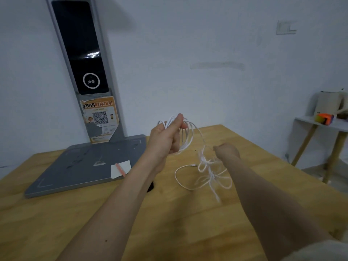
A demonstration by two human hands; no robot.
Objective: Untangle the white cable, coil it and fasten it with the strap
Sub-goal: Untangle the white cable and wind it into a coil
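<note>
Both forearms reach out over the wooden table (75,204), lots of bare wood on the near side and the right edge runs off diagonally toward the far corner. The loose end of the white cable (204,173) lies in a messy tangle on the wood between the 2 arms, just below the right hand (227,150). That hand is curled into a fist, but I can't tell if it actually has a strand pinched. The left hand (165,137) is raised, thumb and fingers wrapped round a bunch of loops that arc out to its right. Further back left sits a grey stand base (84,166) with a white paper slip (120,167) on it, right against the wall
</note>
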